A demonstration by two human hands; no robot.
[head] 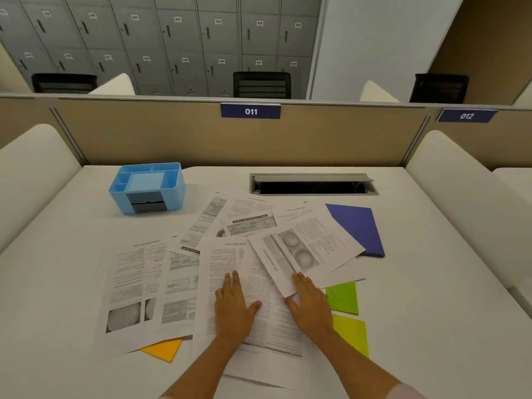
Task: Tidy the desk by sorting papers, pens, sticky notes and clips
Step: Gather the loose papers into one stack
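So, both hands are flat on the papers (267, 283), nothing actually gripped; the left hand (233, 306) lies palm-down with fingers straight on the middle sheet, I'd guess to pin it so the pile doesn't slide; the right hand (309, 305) is also spread open, fingertips resting on the near edge of a tilted sheet (305, 249) with two round pictures on it, thumb out on the page below, which looks to me like it's about to drag that one square with the rest. The papers are fanned messily over the middle of the desk (57, 283), overlapping at all angles; a green note (344, 298) and a yellow note (352, 332) sit just right of the right hand, the green one partly under paper with what seems to be a clip (334, 292) on it; an orange note (162, 349) pokes out from under the left sheets; a purple notebook (359, 228) is half buried at far right; no pens that I can spot. The blue organizer (146, 188) waits at far left, compartments looking empty. The desk is white, with an open cable hatch (313, 184) at the back; behind it a tan divider tagged 011 (250, 111), then black chairs (261, 84) and grey numbered lockers (172, 38).
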